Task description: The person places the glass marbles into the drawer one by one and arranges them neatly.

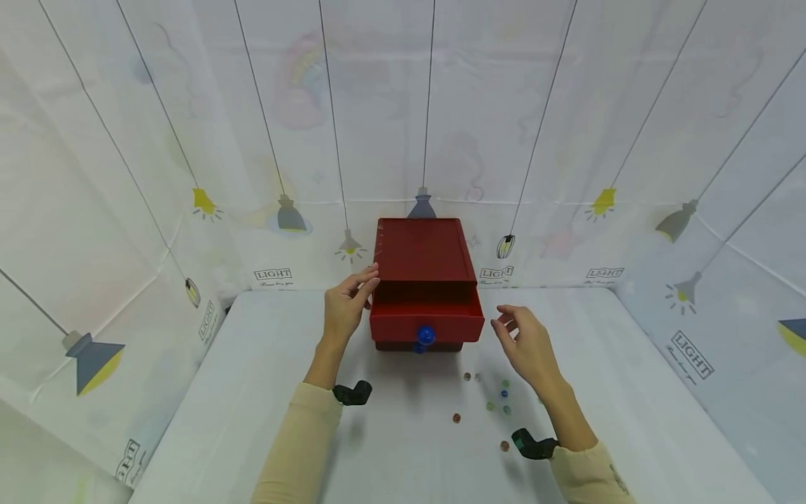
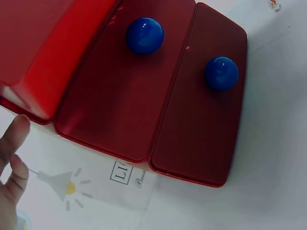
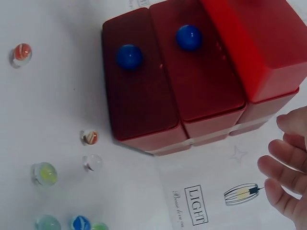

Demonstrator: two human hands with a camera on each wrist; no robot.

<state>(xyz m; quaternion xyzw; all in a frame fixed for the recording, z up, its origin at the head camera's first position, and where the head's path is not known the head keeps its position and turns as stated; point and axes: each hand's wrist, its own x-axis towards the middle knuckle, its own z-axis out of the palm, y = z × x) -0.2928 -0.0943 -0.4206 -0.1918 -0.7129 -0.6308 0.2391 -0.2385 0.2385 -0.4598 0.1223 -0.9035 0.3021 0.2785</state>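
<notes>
A small red chest of drawers (image 1: 425, 248) stands at the back of the white table. Its top drawer (image 1: 403, 329) is pulled out, its inside partly visible, with a round blue knob (image 1: 426, 335) on the front. Below it, the middle drawer (image 2: 115, 96) and bottom drawer (image 3: 139, 100) are closed, each with a blue knob. My left hand (image 1: 345, 306) is at the chest's left side, fingertips at its edge; whether they press on it I cannot tell. To the right of the pulled-out drawer, apart from it, hovers my right hand (image 1: 529, 346), fingers loosely bent and holding nothing.
Several glass marbles lie loose on the table before the chest and towards my right arm, among them a blue one (image 1: 504, 393), a reddish one (image 1: 456, 418) and a yellow-green one (image 3: 45, 173). A white curtain (image 1: 390, 140) printed with lamps hangs behind the table.
</notes>
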